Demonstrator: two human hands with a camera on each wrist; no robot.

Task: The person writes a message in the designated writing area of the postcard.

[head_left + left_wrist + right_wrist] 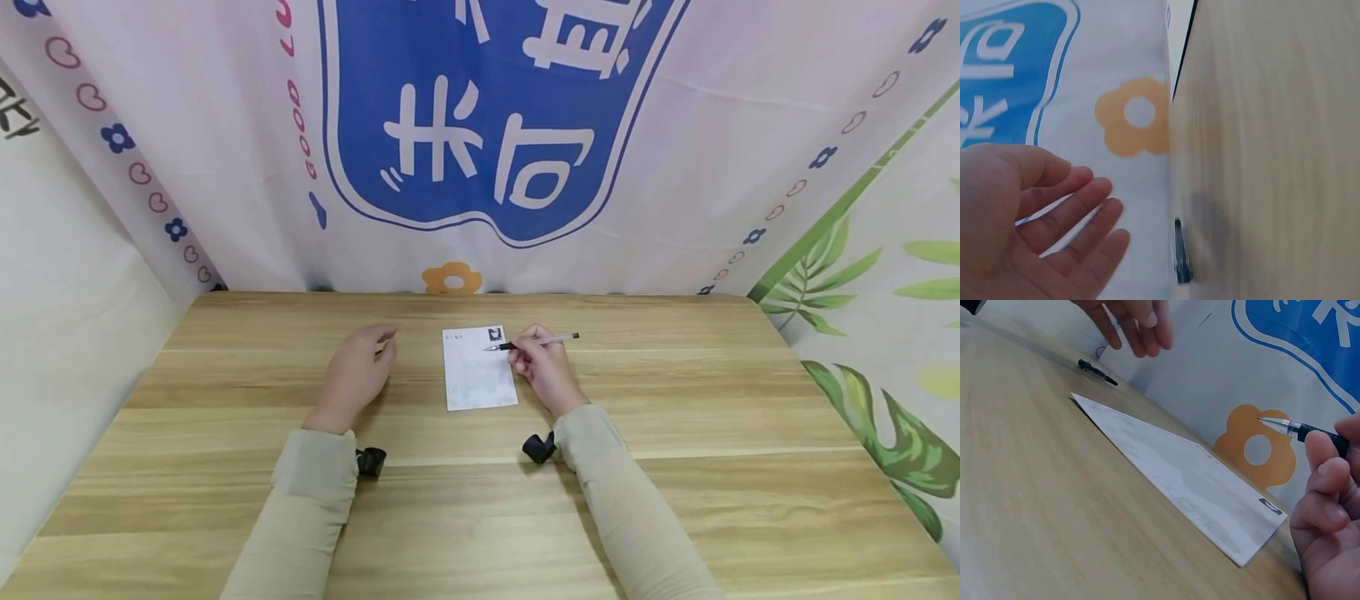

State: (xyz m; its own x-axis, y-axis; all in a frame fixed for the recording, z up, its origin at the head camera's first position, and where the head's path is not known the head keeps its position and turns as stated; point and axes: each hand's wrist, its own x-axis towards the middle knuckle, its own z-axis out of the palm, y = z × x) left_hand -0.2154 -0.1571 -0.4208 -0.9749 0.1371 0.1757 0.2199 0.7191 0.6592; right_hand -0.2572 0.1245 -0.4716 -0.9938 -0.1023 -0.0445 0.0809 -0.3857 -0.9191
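Note:
My right hand [546, 367] pinches a gel pen [551, 339] with a clear barrel and black grip. The bare tip [1275, 425] points left, above the upper right part of a white card [480, 375]. Lying flat on the table, the card carries a small dark stamp-like picture [495, 334] in one corner and faint grey print. My left hand [358, 371] hovers left of the card, fingers loosely bent and holding nothing. Near it, a black pen cap [1182, 253] lies on the table; in the right wrist view the cap [1097, 372] shows beyond the card, while the head view hides it.
The wooden table [450, 533] ends at a hanging cloth [255, 167] with a blue sign and an orange flower [452, 278]. Black wrist cameras [538, 448] stick out at both cuffs. Leaf-patterned cloth [892, 433] hangs along the right side.

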